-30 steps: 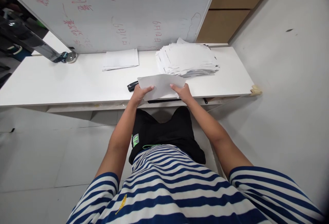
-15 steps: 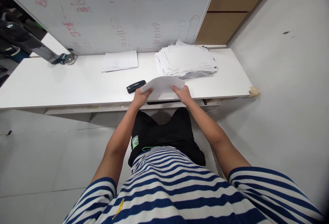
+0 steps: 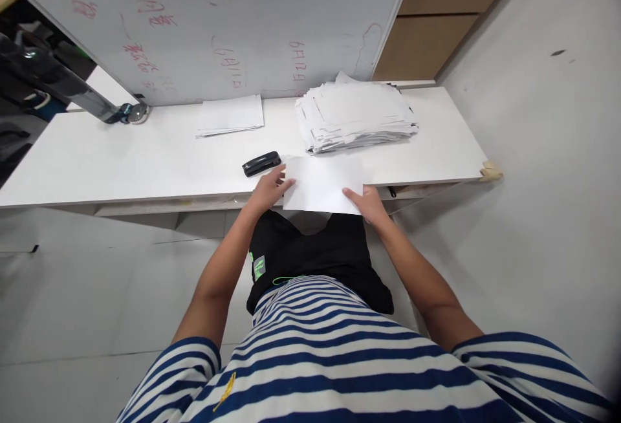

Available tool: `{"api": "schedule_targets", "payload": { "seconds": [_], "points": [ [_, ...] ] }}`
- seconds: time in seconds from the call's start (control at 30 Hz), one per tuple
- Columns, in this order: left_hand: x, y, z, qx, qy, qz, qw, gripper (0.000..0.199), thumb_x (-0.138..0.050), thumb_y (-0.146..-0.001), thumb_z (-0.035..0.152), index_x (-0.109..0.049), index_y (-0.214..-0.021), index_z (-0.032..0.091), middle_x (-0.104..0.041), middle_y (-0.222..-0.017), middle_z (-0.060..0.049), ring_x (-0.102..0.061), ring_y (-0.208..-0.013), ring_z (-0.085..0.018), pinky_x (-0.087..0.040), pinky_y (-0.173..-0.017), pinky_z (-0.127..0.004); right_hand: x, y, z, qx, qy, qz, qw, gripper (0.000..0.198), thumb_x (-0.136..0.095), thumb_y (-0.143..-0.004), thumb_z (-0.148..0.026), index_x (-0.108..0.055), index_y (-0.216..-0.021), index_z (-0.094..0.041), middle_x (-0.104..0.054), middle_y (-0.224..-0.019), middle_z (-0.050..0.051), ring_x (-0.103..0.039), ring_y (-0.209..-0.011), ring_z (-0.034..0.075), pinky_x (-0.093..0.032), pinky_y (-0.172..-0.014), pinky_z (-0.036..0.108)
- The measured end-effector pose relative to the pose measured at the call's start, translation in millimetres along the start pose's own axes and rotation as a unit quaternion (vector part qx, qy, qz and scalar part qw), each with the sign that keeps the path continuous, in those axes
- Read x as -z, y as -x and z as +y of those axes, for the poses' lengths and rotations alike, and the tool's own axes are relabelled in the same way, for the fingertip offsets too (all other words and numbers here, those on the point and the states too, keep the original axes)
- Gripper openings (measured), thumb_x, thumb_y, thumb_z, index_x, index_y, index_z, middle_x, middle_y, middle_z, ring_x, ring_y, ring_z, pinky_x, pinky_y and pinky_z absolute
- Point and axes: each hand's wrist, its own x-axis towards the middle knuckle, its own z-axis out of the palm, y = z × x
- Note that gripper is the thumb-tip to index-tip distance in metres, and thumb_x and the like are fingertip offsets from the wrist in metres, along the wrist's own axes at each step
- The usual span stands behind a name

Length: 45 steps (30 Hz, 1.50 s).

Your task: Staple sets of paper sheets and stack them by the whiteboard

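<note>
White paper [image 3: 323, 180] lies flat between my hands at the desk's front edge, overhanging it a little. How many sheets it has, I cannot tell. My left hand [image 3: 268, 190] is at its left edge, thumb over the top and fingertips at the side, gripping it lightly. At the lower right corner my right hand [image 3: 367, 202] pinches the paper, thumb on top and the other fingers hidden underneath. A black stapler [image 3: 262, 163] rests just beyond my left hand.
A tall, uneven stack of papers [image 3: 356, 112] stands at the back right of the white desk [image 3: 160, 158]. A thin paper pile [image 3: 231, 114] lies further left. Behind rises a whiteboard [image 3: 252, 28] with red writing. A clear bottle-like object [image 3: 138, 112] is at far left.
The paper was bowed upward between both hands; now it is flat and lower, nearer my body. My right hand has moved down and right, and my left hand's grip has loosened.
</note>
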Motion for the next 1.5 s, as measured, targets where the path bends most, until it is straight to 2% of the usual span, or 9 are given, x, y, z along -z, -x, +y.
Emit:
{"api": "schedule_targets", "payload": {
  "seconds": [0.1,0.2,0.33,0.53,0.87,1.03,1.23,1.37,1.5],
  "points": [
    [10.5,-11.2,-2.1,-0.051,-0.141,0.116,0.982,0.05,-0.055,-0.094,0.03,-0.055,-0.143,0.023,-0.058,-0.146,-0.016,-0.048,-0.14,-0.035,-0.036,-0.116,-0.053,4.7,11.0,15.4,-0.07,-0.087,0.045,0.993,0.056,-0.082,-0.067,-0.059,-0.076,-0.099,-0.013,-0.079,-0.108,0.014,-0.075,-0.1,0.031,-0.061,-0.087,0.043],
    [21.7,-29.9,-16.1,0.003,-0.226,0.147,0.963,0.052,-0.061,-0.088,0.028,-0.056,-0.139,0.019,-0.053,-0.148,-0.022,-0.036,-0.146,-0.043,-0.026,-0.118,-0.062,4.1,13.9,16.7,-0.101,-0.14,0.052,0.984,0.052,-0.086,-0.063,-0.053,-0.076,-0.098,-0.015,-0.08,-0.108,0.012,-0.076,-0.098,0.029,-0.062,-0.087,0.042],
    [34.7,-43.7,-34.5,0.048,-0.208,0.084,0.973,0.041,-0.067,-0.083,0.036,-0.062,-0.121,0.023,-0.064,-0.125,-0.018,-0.054,-0.122,-0.04,-0.044,-0.1,-0.054,1.1,9.0,5.6,-0.111,-0.156,0.033,0.981,0.046,-0.089,-0.063,-0.049,-0.075,-0.092,-0.016,-0.08,-0.104,0.011,-0.077,-0.097,0.029,-0.063,-0.087,0.041],
    [44.6,-35.9,-29.8,0.051,-0.18,0.005,0.982,0.041,-0.079,-0.072,0.04,-0.06,-0.104,0.024,-0.068,-0.104,-0.013,-0.062,-0.098,-0.034,-0.048,-0.083,-0.045,-8.0,1.3,-0.6,-0.109,-0.154,0.007,0.982,0.04,-0.088,-0.066,-0.045,-0.075,-0.091,-0.017,-0.08,-0.104,0.011,-0.077,-0.099,0.03,-0.063,-0.09,0.043],
    [46.9,-36.9,-30.1,0.02,-0.159,-0.024,0.987,0.041,-0.077,-0.067,0.034,-0.059,-0.102,0.023,-0.067,-0.108,-0.016,-0.061,-0.102,-0.036,-0.049,-0.087,-0.049,-28.1,-6.9,12.1,-0.126,-0.124,-0.052,0.983,0.036,-0.086,-0.071,-0.042,-0.077,-0.096,-0.017,-0.08,-0.109,0.012,-0.077,-0.098,0.029,-0.064,-0.088,0.042],
    [69.3,-39.3,-29.6,0.069,-0.03,-0.093,0.993,0.06,-0.08,-0.061,0.027,-0.06,-0.117,0.025,-0.066,-0.121,-0.016,-0.063,-0.11,-0.036,-0.05,-0.091,-0.048,-31.5,-6.3,11.6,-0.125,-0.143,-0.057,0.98,0.034,-0.087,-0.071,-0.04,-0.077,-0.094,-0.017,-0.08,-0.11,0.011,-0.078,-0.099,0.029,-0.064,-0.09,0.042],
    [53.7,-66.3,-13.2,0.068,0.08,0.098,0.99,0.035,-0.061,-0.088,0.054,-0.057,-0.108,0.025,-0.064,-0.125,-0.013,-0.058,-0.122,-0.029,-0.044,-0.105,-0.046,-28.9,-3.9,8.9,-0.125,-0.136,-0.062,0.981,0.036,-0.087,-0.071,-0.041,-0.076,-0.096,-0.017,-0.08,-0.108,0.011,-0.078,-0.098,0.029,-0.064,-0.088,0.041],
    [19.7,-79.0,-1.7,0.138,0.011,0.179,0.974,0.039,-0.056,-0.091,0.062,-0.058,-0.101,0.024,-0.067,-0.114,-0.016,-0.054,-0.126,-0.037,-0.03,-0.114,-0.06,-29.2,0.8,7.1,-0.131,-0.143,-0.06,0.979,0.037,-0.087,-0.07,-0.042,-0.076,-0.096,-0.017,-0.08,-0.109,0.011,-0.078,-0.098,0.029,-0.064,-0.089,0.041],
    [0.3,-79.1,-4.7,0.113,-0.079,0.211,0.968,0.042,-0.052,-0.094,0.056,-0.06,-0.115,0.02,-0.063,-0.13,-0.023,-0.035,-0.146,-0.043,-0.006,-0.12,-0.069,-30.4,7.4,5.4,-0.144,-0.141,-0.058,0.978,0.04,-0.087,-0.071,-0.043,-0.076,-0.098,-0.016,-0.08,-0.11,0.012,-0.077,-0.099,0.029,-0.063,-0.09,0.043]
  ]
}}
